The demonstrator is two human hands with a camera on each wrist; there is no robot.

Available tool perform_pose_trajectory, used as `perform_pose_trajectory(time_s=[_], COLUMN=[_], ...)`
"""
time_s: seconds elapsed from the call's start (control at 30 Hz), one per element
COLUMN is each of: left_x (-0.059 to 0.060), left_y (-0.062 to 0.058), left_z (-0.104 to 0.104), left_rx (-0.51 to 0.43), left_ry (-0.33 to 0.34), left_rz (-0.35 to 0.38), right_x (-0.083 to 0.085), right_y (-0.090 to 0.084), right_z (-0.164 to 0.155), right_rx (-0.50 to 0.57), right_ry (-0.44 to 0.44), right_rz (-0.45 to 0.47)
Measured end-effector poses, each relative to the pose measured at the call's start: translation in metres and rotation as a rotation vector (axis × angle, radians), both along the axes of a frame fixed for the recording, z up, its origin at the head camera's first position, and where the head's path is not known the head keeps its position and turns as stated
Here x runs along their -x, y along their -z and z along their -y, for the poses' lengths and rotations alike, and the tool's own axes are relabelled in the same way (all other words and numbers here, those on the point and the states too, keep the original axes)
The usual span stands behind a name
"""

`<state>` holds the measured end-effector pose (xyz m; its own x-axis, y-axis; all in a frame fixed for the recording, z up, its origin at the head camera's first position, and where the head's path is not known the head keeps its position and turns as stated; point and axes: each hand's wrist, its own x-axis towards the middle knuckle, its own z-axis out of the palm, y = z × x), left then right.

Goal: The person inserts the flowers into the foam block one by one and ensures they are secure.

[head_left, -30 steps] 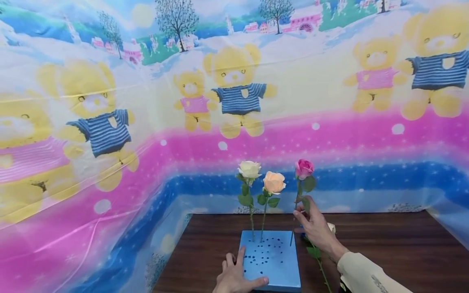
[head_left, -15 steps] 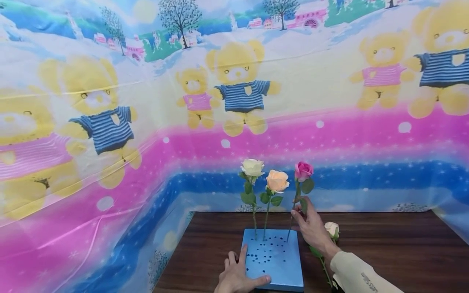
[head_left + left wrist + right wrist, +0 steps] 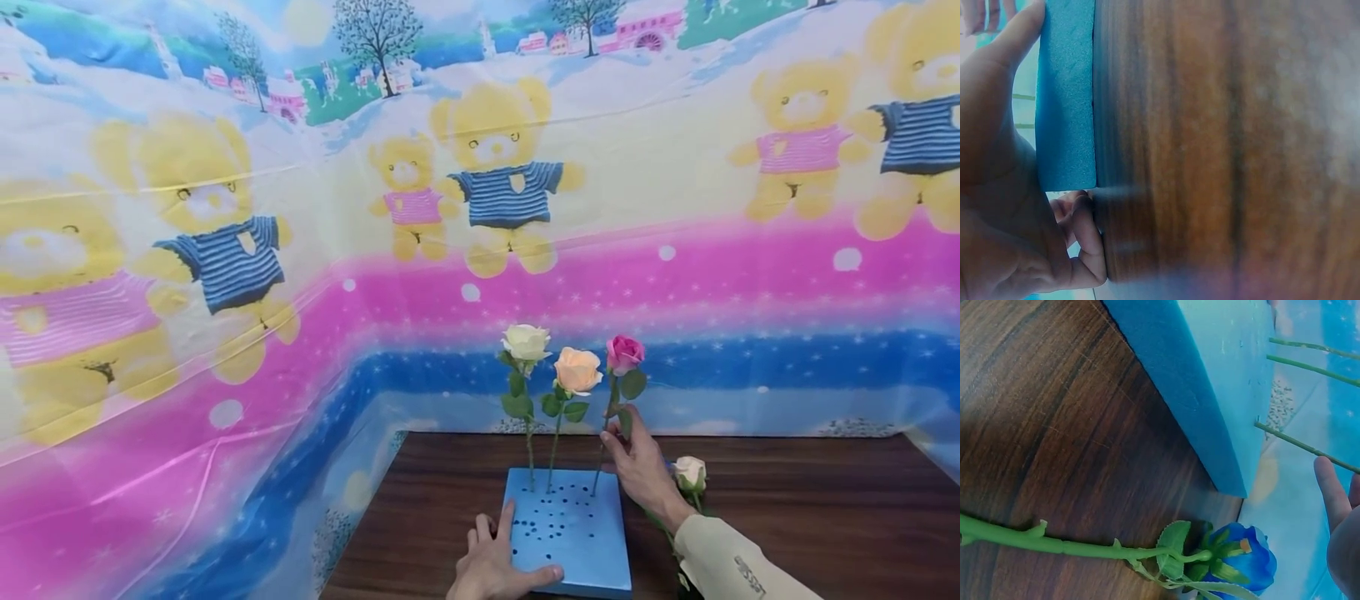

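**Three roses standing in a blue foam block**

A blue foam block [image 3: 572, 533] is being kept on a brown wooden table [image 3: 810, 508]. Its top is dotted with many small holes. Three roses are being held up by the block, all along its far edge. A white rose [image 3: 526, 342] is standing on the left, a peach rose [image 3: 577, 370] is standing in the middle, and a pink rose [image 3: 623, 353] is standing on the right. Each stem is stuck into the foam.

The stem of the pink rose is being pinched by the right hand [image 3: 643, 468], just under the lower leaves. The stem is leaning a little toward that hand. In the right wrist view, three green stems are seen going into the block's top.

The near left corner of the block is being pressed by the left hand [image 3: 497, 567]. Its fingers are lying straight and spread, with the thumb along the near edge.

Two more flowers are lying flat on the table, just beside the block's right side. A cream rose [image 3: 689, 472] is seen behind the right wrist. A blue rose [image 3: 1242, 557] with a long green stem is seen in the right wrist view, near the block's corner.

A bright plastic sheet with yellow bears [image 3: 495, 179] is hanging behind the table.
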<state>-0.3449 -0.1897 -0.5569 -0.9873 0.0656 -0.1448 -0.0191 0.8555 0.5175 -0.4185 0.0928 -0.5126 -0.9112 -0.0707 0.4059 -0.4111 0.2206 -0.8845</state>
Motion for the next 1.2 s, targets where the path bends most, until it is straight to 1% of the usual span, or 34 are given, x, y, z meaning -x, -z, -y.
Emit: perform_pose_trajectory(time_s=[0.23, 0.4, 0.63, 0.93, 1.07, 1.2], left_x=[-0.0013, 0.0001, 0.0001, -0.0020, -0.0024, -0.0024], left_y=[-0.0021, -0.0030, -0.0031, -0.0008, -0.0020, -0.0030], left_z=[-0.0024, -0.0025, -0.0021, -0.0015, -0.0016, -0.0023], left_rx=[0.011, 0.019, 0.028, 0.017, 0.005, -0.007], left_ry=[0.006, 0.012, 0.014, 0.010, 0.014, 0.023], left_rz=[-0.006, -0.007, -0.007, 0.007, 0.001, -0.012], right_x=[0.0017, 0.0018, 0.0025, 0.0008, -0.0005, -0.0022], right_y=[0.0022, 0.0024, 0.0042, 0.0065, 0.0042, 0.0013], right_z=[0.0021, 0.0035, 0.0056, 0.0054, 0.0041, 0.0031], right_rx=[-0.034, -0.049, -0.132, -0.073, -0.074, -0.099], right_ry=[-0.002, -0.008, 0.052, 0.012, 0.014, 0.028], right_rz=[0.014, 0.032, 0.016, 0.110, 0.132, 0.141])
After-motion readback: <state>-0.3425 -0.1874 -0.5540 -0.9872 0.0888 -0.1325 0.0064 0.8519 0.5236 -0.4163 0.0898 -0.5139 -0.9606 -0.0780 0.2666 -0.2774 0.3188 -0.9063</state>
